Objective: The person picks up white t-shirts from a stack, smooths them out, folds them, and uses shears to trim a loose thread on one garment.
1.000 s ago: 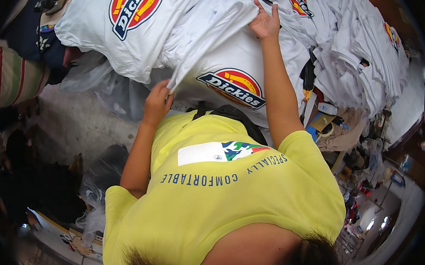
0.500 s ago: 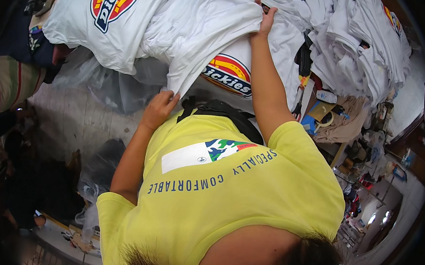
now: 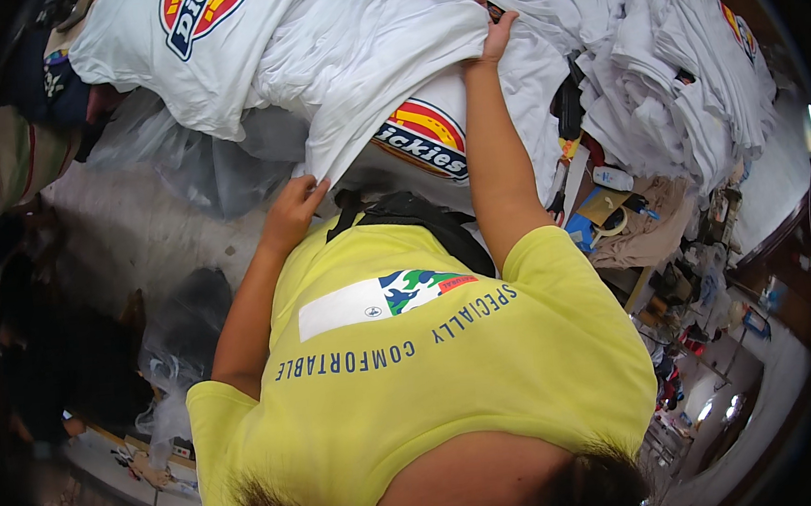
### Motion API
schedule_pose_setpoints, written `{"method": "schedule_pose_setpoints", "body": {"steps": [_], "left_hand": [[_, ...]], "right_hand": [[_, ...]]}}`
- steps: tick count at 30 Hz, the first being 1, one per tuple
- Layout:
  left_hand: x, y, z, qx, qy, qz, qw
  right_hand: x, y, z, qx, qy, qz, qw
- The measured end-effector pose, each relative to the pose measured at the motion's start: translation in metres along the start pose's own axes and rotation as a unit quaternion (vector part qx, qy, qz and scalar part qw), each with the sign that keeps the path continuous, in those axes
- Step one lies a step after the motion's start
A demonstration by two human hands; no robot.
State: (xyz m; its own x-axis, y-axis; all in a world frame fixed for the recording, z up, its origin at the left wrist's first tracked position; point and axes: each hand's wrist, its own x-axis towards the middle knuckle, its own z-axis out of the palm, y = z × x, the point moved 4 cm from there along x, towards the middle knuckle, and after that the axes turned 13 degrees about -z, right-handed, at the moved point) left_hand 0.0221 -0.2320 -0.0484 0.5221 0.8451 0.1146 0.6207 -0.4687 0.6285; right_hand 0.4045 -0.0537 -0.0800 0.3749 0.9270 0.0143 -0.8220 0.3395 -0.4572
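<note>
A white T-shirt point(image 3: 377, 43) is stretched between my two hands, partly folded over, on a heap of white T-shirts. My left hand point(image 3: 296, 207) pinches its near corner between thumb and fingers, close to my waist. Farther off and to the right, my right hand point(image 3: 496, 42) grips the shirt's edge near a small dark label; the fabric hides part of its fingers. Below the stretched edge shows a red, yellow and dark blue printed badge point(image 3: 423, 139) on white cloth. Another white T-shirt point(image 3: 142, 55) with a similar print lies at the far left.
A thick pile of white T-shirts point(image 3: 670, 75) stands at the right. Beside it are a dark-handled tool point(image 3: 567, 105), a tape roll point(image 3: 610, 224) and brown cloth point(image 3: 662, 226). Clear plastic sheeting point(image 3: 221, 167) hangs at the left, near a striped cloth point(image 3: 23, 162).
The view has shifted slightly, so shirts and hands sit a little farther left in the picture. Both hands keep their hold on the T-shirt.
</note>
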Motion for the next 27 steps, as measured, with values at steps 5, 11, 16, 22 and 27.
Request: {"method": "schedule_pose_setpoints", "body": {"steps": [5, 11, 16, 22, 27], "left_hand": [[0.003, -0.002, -0.005, 0.015, 0.025, -0.003, 1.000], [0.025, -0.012, -0.042, -0.109, 0.067, -0.165, 0.978], [0.059, -0.081, -0.087, -0.149, 0.182, -0.401, 0.885], [0.126, -0.049, -0.103, -0.132, 0.221, -0.241, 0.936], [0.233, -0.036, -0.065, -0.215, 0.085, -0.199, 0.952]], "right_hand": [[0.000, -0.001, -0.006, 0.051, 0.019, 0.009, 0.998], [-0.003, 0.001, 0.040, -0.077, -0.043, 0.027, 0.996], [-0.018, 0.001, 0.126, -0.362, -0.188, 0.110, 0.906], [-0.011, -0.097, 0.078, -0.616, -0.089, -0.060, 0.780], [-0.029, -0.154, 0.047, -0.778, -0.096, -0.084, 0.615]]}}
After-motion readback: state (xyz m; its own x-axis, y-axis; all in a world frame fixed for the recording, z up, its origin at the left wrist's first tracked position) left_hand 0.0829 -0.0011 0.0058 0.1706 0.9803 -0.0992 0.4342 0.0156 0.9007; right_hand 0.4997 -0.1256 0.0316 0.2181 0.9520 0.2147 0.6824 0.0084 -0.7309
